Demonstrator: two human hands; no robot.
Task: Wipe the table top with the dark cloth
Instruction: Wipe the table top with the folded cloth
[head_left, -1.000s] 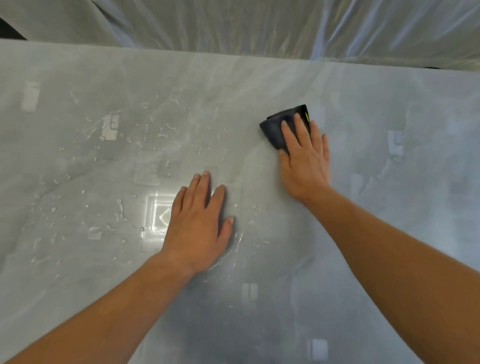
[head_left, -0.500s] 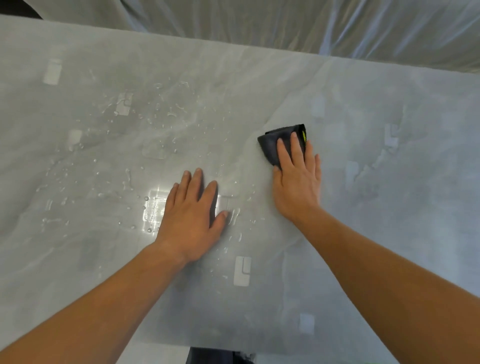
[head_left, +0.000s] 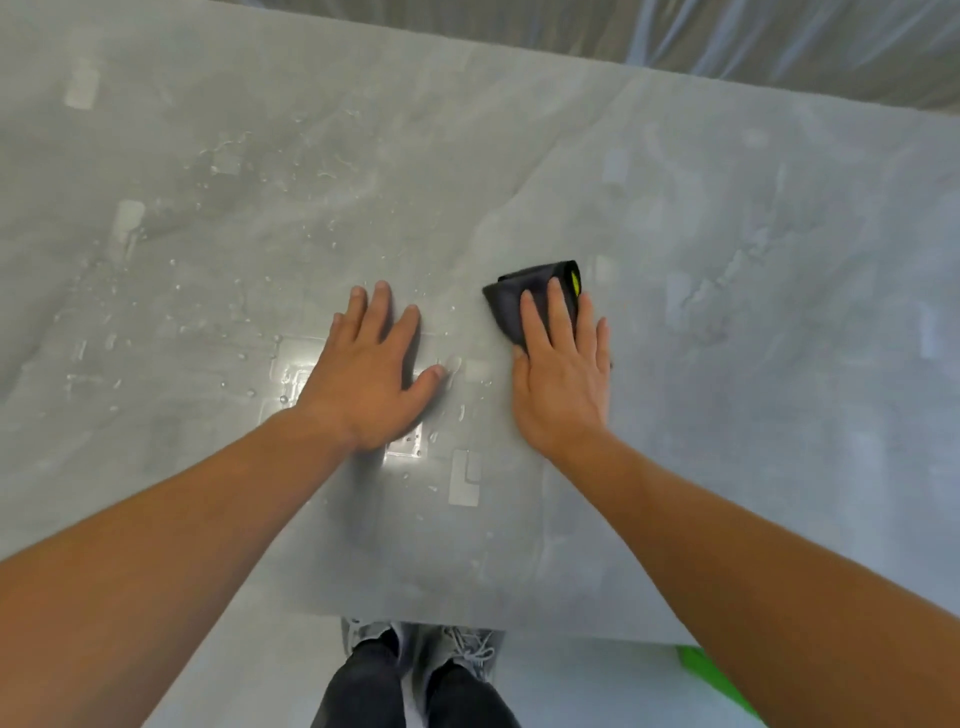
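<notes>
Currently: both hands flat on glossy grey marbled table top.
Water droplets at 10 o'clock of left hand, fingers straight, palm down; right hand, fingers straight, presses folded dark cloth with yellow tag at its 12 o'clock.
</notes>
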